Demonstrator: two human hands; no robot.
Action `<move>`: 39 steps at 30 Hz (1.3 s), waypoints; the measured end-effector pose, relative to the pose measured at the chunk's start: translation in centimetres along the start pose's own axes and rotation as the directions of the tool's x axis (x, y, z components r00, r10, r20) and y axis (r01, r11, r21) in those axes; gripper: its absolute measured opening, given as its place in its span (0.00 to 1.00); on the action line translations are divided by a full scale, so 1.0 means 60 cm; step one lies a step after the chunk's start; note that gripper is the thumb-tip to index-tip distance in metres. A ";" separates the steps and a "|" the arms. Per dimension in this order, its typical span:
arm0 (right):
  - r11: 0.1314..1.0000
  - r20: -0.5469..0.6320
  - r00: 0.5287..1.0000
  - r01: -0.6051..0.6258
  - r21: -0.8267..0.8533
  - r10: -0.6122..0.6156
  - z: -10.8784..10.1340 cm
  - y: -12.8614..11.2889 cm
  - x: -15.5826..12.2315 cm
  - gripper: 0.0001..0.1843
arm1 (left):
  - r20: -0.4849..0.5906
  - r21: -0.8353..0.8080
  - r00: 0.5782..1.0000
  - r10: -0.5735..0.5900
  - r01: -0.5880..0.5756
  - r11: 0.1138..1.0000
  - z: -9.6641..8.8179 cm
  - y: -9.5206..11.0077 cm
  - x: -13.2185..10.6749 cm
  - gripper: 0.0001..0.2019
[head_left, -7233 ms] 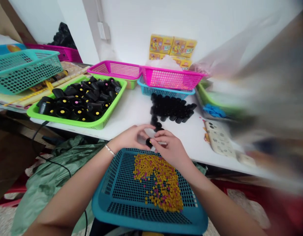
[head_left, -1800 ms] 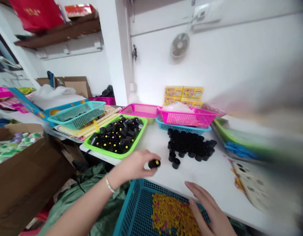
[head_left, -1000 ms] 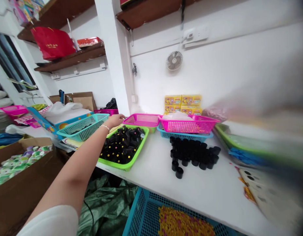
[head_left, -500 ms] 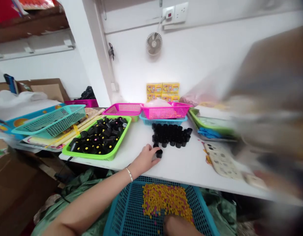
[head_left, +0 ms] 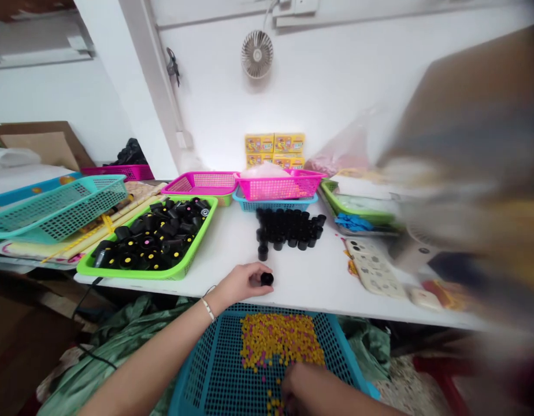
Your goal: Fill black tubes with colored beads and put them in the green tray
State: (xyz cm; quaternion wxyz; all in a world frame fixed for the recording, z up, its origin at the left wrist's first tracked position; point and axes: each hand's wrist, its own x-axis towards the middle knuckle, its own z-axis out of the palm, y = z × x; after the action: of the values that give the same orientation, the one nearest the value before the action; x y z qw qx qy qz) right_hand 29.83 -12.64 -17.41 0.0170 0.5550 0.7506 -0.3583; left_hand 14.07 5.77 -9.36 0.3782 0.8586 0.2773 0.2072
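Head view: a small black cylinder (head_left: 267,279) sits at the fingertips of the left hand (head_left: 243,283), near the front edge of the bench (head_left: 319,294). That hand is curled nearly closed with the cylinder pinched at its tips, whereas half a second earlier its fingers were looser and more spread beside the piece. A bracelet (head_left: 207,309) circles the left wrist.

The right hand (head_left: 304,387) is well apart, down in the blue mesh basket (head_left: 197,370) below the bench, with its fingers among the yellow and pink pellets (head_left: 278,341). How far open it is and whether it has hold of any pellets cannot be told. In the earliest view, both hands were together above this basket.

Beyond the left hand, a block of black cylinders (head_left: 288,228) stands upright on the bench, with one more cylinder (head_left: 262,252) just in front of it. To the left, a green tray (head_left: 132,274) holds black pieces with yellow and pink dots. A teal basket (head_left: 54,211) lies further left, and a pink basket (head_left: 278,188) sits at the far edge. The right side is too blurred to tell.
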 end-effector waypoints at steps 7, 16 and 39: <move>0.923 -0.554 0.826 0.290 0.253 -0.108 -0.175 -0.055 0.000 0.08 | 0.070 -0.118 0.997 0.025 -0.017 0.993 0.002 -0.006 0.004 0.20; 0.850 -0.628 0.771 0.259 0.458 0.103 -0.242 -0.039 0.052 0.06 | 0.105 -0.219 0.993 0.061 -0.037 0.975 -0.008 -0.001 0.004 0.38; 0.121 -0.085 0.961 0.055 0.991 0.262 -0.234 -0.049 0.082 0.12 | 0.123 -0.243 0.991 0.046 -0.015 0.970 -0.011 -0.006 0.005 0.46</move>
State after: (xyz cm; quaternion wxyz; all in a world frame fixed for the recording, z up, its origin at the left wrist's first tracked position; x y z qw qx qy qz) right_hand 30.69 -1.16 -7.56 -0.4184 0.5170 0.2817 -0.6917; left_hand 13.82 6.50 -9.19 0.4935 0.8219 0.2120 0.1897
